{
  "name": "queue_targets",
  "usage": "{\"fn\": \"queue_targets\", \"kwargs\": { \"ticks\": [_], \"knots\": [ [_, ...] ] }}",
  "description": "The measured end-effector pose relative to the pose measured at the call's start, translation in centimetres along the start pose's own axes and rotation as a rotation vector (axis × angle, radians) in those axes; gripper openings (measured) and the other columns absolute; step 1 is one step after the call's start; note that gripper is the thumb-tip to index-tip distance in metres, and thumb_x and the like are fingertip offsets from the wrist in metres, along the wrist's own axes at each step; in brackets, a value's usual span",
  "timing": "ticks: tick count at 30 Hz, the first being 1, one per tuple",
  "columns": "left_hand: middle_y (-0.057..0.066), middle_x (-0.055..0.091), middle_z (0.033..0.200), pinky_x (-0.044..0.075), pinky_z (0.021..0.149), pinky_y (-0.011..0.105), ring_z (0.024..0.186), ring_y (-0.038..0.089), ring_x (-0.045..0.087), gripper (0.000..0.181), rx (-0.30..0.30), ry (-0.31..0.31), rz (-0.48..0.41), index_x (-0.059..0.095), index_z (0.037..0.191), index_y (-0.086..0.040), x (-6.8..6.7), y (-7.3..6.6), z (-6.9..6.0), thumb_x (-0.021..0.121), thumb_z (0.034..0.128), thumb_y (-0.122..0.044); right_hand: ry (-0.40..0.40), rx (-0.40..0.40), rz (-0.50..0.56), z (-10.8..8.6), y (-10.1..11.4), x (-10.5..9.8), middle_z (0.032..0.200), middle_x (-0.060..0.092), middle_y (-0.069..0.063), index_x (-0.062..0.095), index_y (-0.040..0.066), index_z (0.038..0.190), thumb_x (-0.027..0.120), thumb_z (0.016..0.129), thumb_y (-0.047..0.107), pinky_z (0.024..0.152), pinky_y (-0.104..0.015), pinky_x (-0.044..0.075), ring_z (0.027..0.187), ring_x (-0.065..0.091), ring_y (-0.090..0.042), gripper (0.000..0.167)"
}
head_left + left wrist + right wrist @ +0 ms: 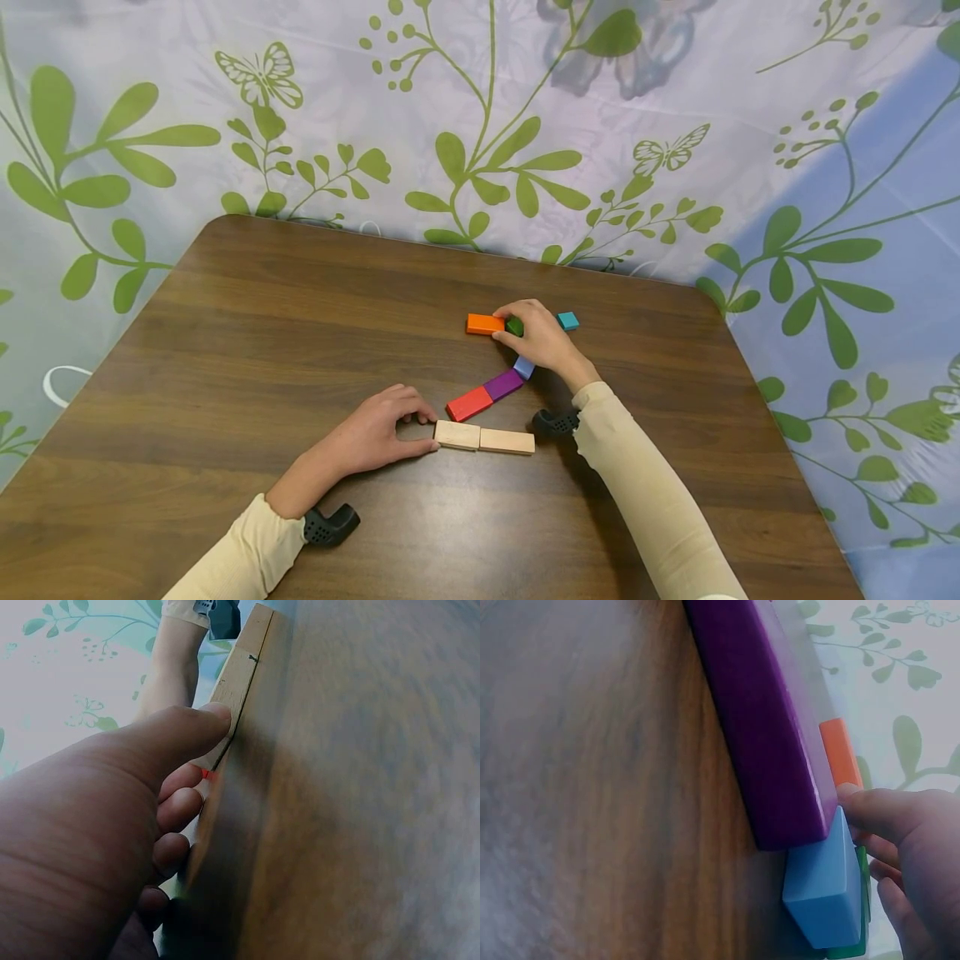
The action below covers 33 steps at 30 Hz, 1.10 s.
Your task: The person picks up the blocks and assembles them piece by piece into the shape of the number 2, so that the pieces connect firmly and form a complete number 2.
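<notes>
My left hand (382, 429) pinches the left end of a plain wooden block (457, 435) between thumb and fingers. A second plain wooden block (507, 442) lies end to end with it. Farther back, my right hand (536, 333) holds the right end of an orange block (483, 324) between thumb and fingertips. Partly hidden under that hand is a green block (514, 326). A red block (470, 403), a purple block (503, 384) and a light blue block (821, 889) form a slanting row between the hands. In the right wrist view, the light blue block touches the purple block's end.
A small teal block (567, 321) lies right of the right hand. Everything sits on a brown wood-grain table (300, 333), with a leaf-patterned cloth (337, 125) hanging behind its back edge. Dark wrist devices (332, 526) are worn on both wrists.
</notes>
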<state>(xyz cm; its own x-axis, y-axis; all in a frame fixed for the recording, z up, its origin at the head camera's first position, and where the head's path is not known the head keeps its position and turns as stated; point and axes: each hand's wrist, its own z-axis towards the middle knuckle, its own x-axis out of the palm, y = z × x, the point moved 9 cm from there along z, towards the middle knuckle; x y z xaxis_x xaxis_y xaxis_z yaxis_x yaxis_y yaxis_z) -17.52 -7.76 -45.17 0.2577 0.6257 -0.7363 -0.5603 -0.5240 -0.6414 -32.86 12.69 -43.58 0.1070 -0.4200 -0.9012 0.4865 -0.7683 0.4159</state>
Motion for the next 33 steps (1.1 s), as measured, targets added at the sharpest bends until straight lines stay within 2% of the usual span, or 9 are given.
{"fn": "queue_targets", "kwargs": {
  "ticks": [19,33],
  "knots": [
    [-0.012,0.061,0.093,0.048,0.078,0.027,0.088,0.005,0.052,0.025,0.004,0.004,0.006,0.074,0.106,-0.021,0.0,0.1,0.0,0.084,0.0875,-0.034,-0.026,0.070,0.013,0.7,-0.8,0.0,0.129,0.069,-0.010,0.070,0.009,0.127,0.072,0.098,0.028,0.109,-0.051,0.043,0.127,0.054,-0.033,0.035],
    [-0.012,0.061,0.093,0.049,0.078,0.027,0.088,0.005,0.053,0.026,0.012,-0.005,-0.006,0.074,0.105,-0.021,0.0,0.0,0.0,0.085,0.0866,-0.034,-0.024,0.084,0.018,1.0,-1.0,0.2,0.128,0.070,-0.009,0.069,0.010,0.128,0.072,0.098,0.027,0.106,-0.051,0.045,0.125,0.056,-0.033,0.034]
  ]
}}
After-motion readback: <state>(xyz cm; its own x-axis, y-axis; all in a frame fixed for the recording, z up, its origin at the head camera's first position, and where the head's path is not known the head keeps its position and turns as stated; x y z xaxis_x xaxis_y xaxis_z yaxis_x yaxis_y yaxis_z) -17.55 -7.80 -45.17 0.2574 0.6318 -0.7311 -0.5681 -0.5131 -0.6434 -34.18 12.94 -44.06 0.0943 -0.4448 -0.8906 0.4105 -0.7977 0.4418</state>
